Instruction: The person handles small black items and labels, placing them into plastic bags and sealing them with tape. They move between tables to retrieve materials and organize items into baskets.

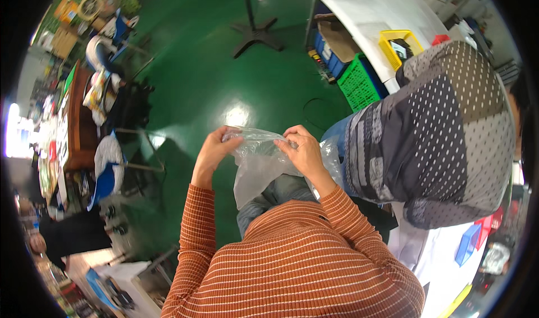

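Observation:
A clear plastic bag point(255, 169) hangs in front of my body, its top edge stretched between my two hands. My left hand point(216, 152) pinches the bag's upper left corner between thumb and fingers. On the other side, my right hand point(304, 152) grips the top edge with bent fingers. The bag's lower part drapes down over my lap, and some of the film bunches to the right of my right wrist. Whether anything lies inside the bag cannot be made out.
Close on my right stands a person in a patterned top point(426, 133). Beyond them are a white table point(365, 9), a yellow basket point(387, 37) and a green crate point(359, 85). A black stand base point(255, 36) is ahead; chairs point(106, 163) line the left.

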`<state>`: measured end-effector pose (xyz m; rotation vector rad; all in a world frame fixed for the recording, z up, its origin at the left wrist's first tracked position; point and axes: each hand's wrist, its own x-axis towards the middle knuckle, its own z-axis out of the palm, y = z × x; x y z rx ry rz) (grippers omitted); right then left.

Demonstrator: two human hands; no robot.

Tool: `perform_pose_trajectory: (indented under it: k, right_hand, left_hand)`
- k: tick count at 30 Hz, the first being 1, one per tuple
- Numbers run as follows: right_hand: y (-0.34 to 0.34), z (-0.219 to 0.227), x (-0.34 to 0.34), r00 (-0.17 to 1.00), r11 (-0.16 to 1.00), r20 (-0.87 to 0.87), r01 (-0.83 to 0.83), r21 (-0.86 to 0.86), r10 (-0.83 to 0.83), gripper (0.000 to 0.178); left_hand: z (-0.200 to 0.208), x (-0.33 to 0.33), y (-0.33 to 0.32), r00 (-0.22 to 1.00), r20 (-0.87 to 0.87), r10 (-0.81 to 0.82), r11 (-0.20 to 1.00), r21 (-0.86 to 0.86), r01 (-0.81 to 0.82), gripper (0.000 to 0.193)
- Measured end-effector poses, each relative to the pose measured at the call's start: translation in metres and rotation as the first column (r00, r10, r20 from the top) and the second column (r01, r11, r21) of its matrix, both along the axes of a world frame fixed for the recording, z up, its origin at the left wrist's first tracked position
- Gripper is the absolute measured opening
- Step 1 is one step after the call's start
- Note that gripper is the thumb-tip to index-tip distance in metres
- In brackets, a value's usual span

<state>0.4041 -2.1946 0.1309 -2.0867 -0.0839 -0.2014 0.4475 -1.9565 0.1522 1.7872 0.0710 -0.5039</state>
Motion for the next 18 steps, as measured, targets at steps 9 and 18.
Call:
perform_pose_trajectory:
  k: [9,18]
  right_hand:
    - [-0.082,0.008,0.182,0.916,0.918,-0.13,0.391,0.069,-0.38,0.028]
    - [-0.133,0.019,0.311,0.687,0.661,0.115,0.724,-0.2,-0.718,0.019]
  left_hand:
    - [0.029,0.294,-0.065,0.941,0.069,-0.331,0.94,0.106,0.323,0.018]
    - [-0.012,0.531,-0.21,0.433,0.63,-0.645,0.73,0.342,0.592,0.015]
